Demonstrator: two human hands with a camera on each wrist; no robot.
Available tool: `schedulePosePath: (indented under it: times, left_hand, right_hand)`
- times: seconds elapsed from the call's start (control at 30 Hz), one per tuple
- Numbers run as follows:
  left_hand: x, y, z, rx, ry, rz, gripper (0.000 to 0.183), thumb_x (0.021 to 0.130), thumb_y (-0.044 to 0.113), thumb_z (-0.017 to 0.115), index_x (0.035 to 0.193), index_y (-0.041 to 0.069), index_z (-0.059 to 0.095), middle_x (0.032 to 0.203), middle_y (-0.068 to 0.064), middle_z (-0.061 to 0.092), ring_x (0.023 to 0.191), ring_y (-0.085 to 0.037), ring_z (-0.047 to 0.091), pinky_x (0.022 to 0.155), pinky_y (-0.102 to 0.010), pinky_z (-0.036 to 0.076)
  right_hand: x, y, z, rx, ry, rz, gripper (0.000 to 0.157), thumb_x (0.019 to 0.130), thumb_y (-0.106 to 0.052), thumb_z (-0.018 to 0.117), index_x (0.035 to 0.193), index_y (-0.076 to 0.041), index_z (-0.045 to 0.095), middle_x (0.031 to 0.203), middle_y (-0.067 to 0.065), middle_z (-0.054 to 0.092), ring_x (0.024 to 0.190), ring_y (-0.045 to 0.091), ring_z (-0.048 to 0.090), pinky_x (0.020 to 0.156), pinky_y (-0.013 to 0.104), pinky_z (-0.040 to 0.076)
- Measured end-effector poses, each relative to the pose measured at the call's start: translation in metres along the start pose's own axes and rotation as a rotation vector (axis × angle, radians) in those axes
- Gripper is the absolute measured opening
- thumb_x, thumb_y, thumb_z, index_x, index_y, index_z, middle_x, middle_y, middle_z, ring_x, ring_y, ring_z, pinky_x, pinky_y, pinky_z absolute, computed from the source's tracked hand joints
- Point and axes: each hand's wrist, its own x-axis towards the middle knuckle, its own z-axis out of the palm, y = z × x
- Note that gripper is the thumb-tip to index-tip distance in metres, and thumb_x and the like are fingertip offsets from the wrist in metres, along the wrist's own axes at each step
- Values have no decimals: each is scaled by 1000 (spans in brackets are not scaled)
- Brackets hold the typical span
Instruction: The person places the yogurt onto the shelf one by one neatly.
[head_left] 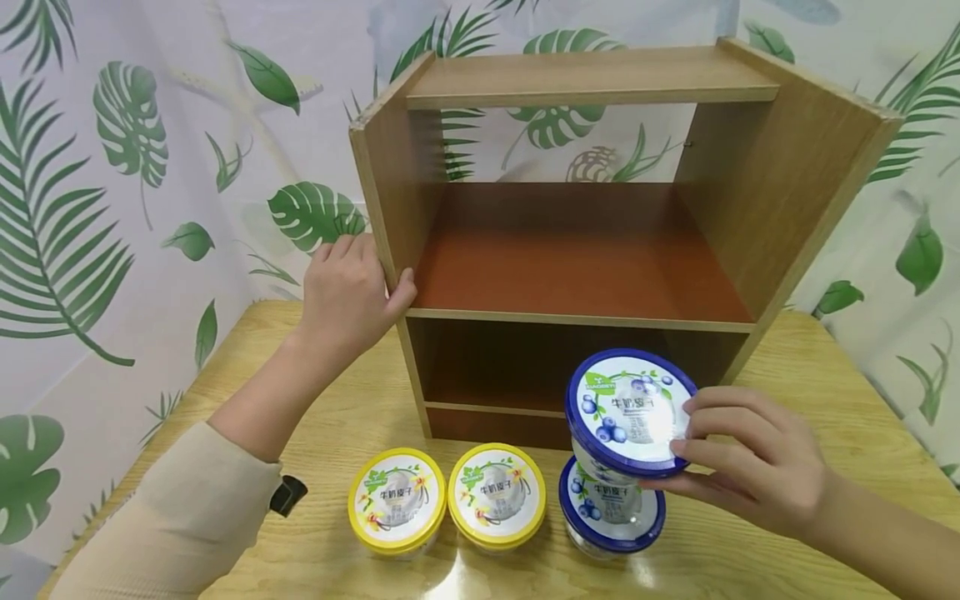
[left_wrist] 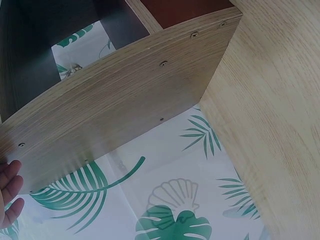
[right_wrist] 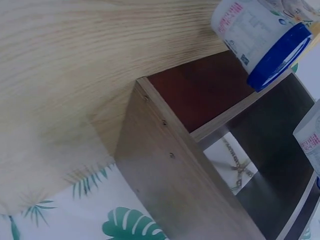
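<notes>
A wooden shelf unit (head_left: pixel 585 250) stands on the table. My left hand (head_left: pixel 348 287) grips the edge of its left side panel, thumb at the front edge and fingers against the outer face; a few fingertips (left_wrist: pixel 11 182) show in the left wrist view. My right hand (head_left: pixel 757 458) holds a blue-lidded tub (head_left: pixel 630 408) with blueberries on the lid, tilted in front of the lower shelf. Part of this held tub (right_wrist: pixel 310 137) shows at the right edge of the right wrist view. Below it a second blue-lidded tub (head_left: pixel 615 512) stands on the table, partly covered by it.
Two yellow-lidded tubs (head_left: pixel 397 500) stand side by side left of the blue one. The unit has a reddish-brown middle board (head_left: pixel 570 250) and a dark lower compartment (head_left: pixel 510 362). Leaf-patterned covering (head_left: pixel 225 125) hangs behind the wooden table (head_left: pixel 300 533).
</notes>
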Motion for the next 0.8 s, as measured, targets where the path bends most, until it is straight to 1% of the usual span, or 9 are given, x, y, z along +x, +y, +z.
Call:
schedulePosePath:
  times: [0.07, 0.17, 0.23, 0.4, 0.5, 0.67, 0.8]
  left_hand:
    - [0, 0, 0, 2, 2, 2, 34, 83, 27, 58, 73, -5, 52, 62, -18, 54, 66, -36, 56, 62, -43, 44]
    - [0, 0, 0, 4, 3, 1, 34, 83, 27, 58, 73, -5, 53, 62, -18, 54, 67, -36, 56, 63, -43, 45]
    - [1, 0, 0, 4, 1, -2, 34, 83, 27, 58, 73, -6, 53, 62, -18, 55, 67, -36, 56, 63, -43, 45]
    - [0, 0, -1, 7, -2, -2, 35, 83, 27, 58, 74, -6, 53, 63, -18, 55, 68, -36, 57, 64, -44, 45]
    - [0, 0, 0, 10, 0, 4, 34, 83, 26, 58, 74, -6, 54, 63, -18, 55, 68, -36, 57, 64, -43, 45]
    - [1, 1, 0, 14, 7, 15, 34, 83, 27, 57, 74, -6, 54, 64, -18, 55, 68, -35, 57, 64, -43, 45]
    - [1, 0, 0, 10, 10, 13, 34, 83, 26, 57, 74, -6, 54, 63, -18, 55, 68, -35, 57, 63, -43, 45]
  right_hand:
    - [3, 0, 4, 9, 20, -16, 34, 84, -31, 68, 65, -4, 59, 62, 9, 57, 61, 23, 53, 78, 21, 51]
    - [8, -1, 9, 14, 21, -15, 34, 84, -31, 68, 65, -4, 58, 61, 9, 57, 61, 22, 53, 73, 21, 51]
    - [10, -1, 13, 16, 28, -22, 35, 84, -31, 69, 65, -4, 58, 61, 8, 56, 61, 22, 53, 66, 22, 51]
    - [17, 1, 18, 18, 2, -34, 35, 84, -31, 69, 65, -4, 59, 62, 8, 57, 60, 23, 53, 57, 24, 51]
    - [23, 2, 20, 20, -9, -34, 35, 85, -31, 68, 65, -4, 59, 63, 9, 57, 61, 24, 53, 56, 24, 51]
    - [34, 3, 27, 20, 9, -49, 34, 84, -30, 69, 65, -3, 60, 62, 9, 56, 59, 24, 52, 52, 27, 50]
    - [38, 5, 30, 11, 9, -32, 35, 84, -30, 69, 65, -3, 60, 63, 11, 56, 61, 25, 53, 56, 28, 51]
